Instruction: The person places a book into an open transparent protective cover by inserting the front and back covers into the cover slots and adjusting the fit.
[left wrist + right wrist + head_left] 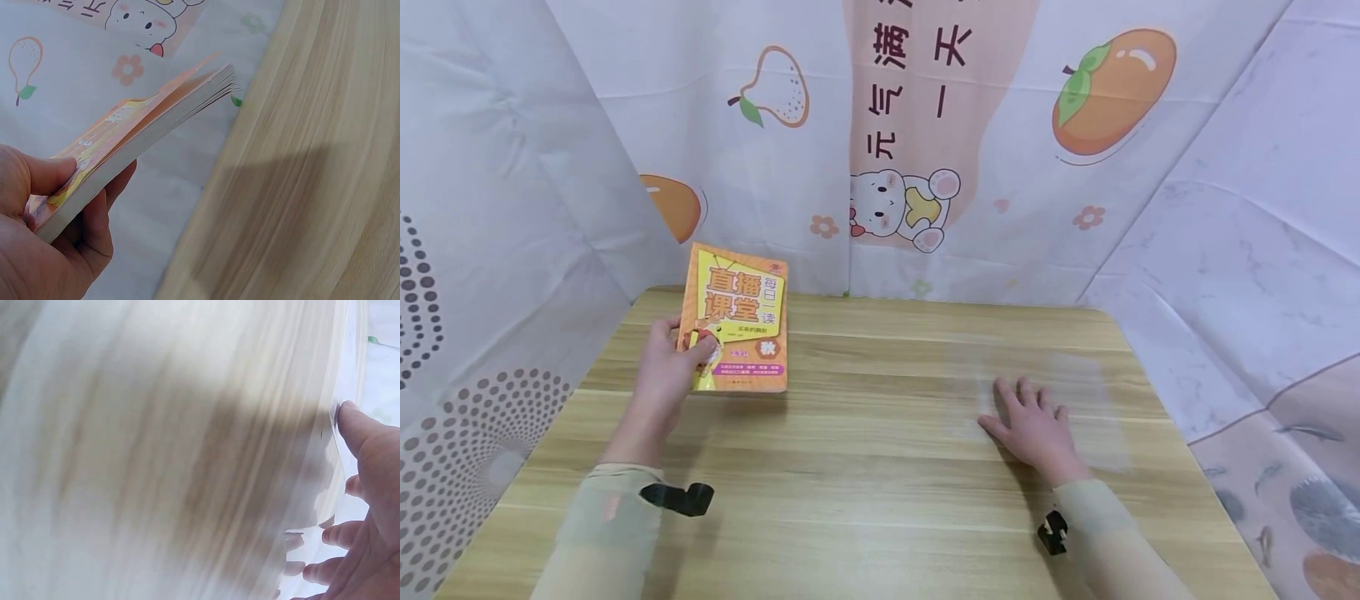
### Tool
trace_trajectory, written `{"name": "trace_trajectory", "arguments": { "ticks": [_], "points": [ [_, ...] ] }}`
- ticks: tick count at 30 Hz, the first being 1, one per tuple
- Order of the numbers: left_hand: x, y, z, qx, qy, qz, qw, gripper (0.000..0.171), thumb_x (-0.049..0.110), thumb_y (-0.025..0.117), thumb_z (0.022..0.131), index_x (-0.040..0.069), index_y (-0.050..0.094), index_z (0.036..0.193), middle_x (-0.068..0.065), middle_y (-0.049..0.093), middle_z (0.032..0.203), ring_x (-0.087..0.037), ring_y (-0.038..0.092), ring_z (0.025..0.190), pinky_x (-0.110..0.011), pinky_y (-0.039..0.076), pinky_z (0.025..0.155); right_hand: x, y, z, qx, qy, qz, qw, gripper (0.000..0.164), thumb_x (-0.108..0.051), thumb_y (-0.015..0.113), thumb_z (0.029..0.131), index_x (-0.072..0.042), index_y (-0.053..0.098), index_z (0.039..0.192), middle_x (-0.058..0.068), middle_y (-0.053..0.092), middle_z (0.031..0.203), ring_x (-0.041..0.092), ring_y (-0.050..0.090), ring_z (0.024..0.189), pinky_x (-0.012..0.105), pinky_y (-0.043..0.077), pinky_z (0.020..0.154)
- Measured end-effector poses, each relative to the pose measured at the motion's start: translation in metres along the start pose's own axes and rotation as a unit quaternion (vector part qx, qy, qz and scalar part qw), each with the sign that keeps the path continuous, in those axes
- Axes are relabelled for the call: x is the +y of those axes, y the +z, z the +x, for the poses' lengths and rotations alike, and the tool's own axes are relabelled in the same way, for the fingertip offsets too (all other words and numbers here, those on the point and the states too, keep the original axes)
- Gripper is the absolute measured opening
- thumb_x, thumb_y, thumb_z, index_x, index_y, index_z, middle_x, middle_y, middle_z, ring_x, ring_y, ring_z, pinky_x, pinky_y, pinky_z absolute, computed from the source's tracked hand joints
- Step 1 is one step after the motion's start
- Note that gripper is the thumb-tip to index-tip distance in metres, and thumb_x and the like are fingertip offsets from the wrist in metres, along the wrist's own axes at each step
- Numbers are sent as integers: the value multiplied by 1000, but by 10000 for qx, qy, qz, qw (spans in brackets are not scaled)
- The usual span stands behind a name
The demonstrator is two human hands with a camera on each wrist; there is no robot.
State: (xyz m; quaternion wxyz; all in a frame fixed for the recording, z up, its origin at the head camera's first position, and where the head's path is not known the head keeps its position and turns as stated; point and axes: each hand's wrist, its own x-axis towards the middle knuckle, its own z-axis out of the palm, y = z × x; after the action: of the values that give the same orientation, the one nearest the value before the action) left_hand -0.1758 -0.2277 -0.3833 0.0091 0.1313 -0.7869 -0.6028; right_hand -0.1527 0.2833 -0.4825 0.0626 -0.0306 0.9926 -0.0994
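The right hand (1032, 427), fingers spread, touched a clear sheet (1093, 408) on a wooden table (850, 508). Farther off, the left hand (664, 367) held an orange book (747, 329), thumb on its cover, above the table's far left. Behind hung a fruit-print curtain (820, 175).

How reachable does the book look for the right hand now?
Probably yes, reaching across the table: nothing visible stands between the right hand and the book, and the grip of the left hand leaves the book's right edge free.
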Motion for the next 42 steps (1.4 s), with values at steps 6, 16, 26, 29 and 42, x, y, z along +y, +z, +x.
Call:
{"name": "trace_trajectory", "arguments": {
  "ticks": [6, 16, 26, 29, 42],
  "points": [
    [5, 5, -1, -77, 80, -33, 9999, 64, 33, 52, 107, 11, 18, 156, -22, 53, 137, -11, 70, 94, -28, 61, 75, -7, -1, -1, 1, -57, -17, 10000, 83, -61, 52, 100, -12, 26, 163, 33, 18, 163, 65, 13, 145, 84, 14, 107],
    [7, 12, -2, -177, 182, -63, 9997, 60, 30, 51, 108, 10, 19, 155, -22, 55, 137, -10, 70, 95, -26, 60, 76, -18, 1, 0, 49, -183, -20, 9998, 81, -58, 53, 101, -13, 27, 162, 31, 20, 164, 64, 16, 145, 81, 16, 109],
    [14, 22, -3, -284, 31, -22, 9996, 60, 28, 53, 107, 12, 19, 155, -21, 56, 136, -15, 69, 101, -25, 60, 77, -28, 3, 0, 153, -399, -53, 9991, 80, -56, 55, 101, -12, 29, 162, 32, 22, 163, 64, 19, 144, 77, 21, 111],
    [15, 25, -3, -344, -16, -50, 9994, 61, 28, 53, 107, 13, 19, 155, -21, 56, 137, -17, 69, 102, -25, 60, 78, -32, 3, -1, 204, -474, -76, 9986, 79, -55, 57, 101, -11, 31, 161, 32, 24, 162, 65, 21, 143, 77, 23, 111],
    [19, 39, -4, -447, -153, -13, 9989, 63, 27, 57, 106, 14, 20, 156, -18, 57, 137, -23, 69, 107, -25, 60, 79, -46, 6, 0, 169, -639, -102, 9978, 78, -53, 57, 101, -11, 31, 161, 33, 22, 162, 65, 20, 143, 74, 21, 114]
  ]
}}
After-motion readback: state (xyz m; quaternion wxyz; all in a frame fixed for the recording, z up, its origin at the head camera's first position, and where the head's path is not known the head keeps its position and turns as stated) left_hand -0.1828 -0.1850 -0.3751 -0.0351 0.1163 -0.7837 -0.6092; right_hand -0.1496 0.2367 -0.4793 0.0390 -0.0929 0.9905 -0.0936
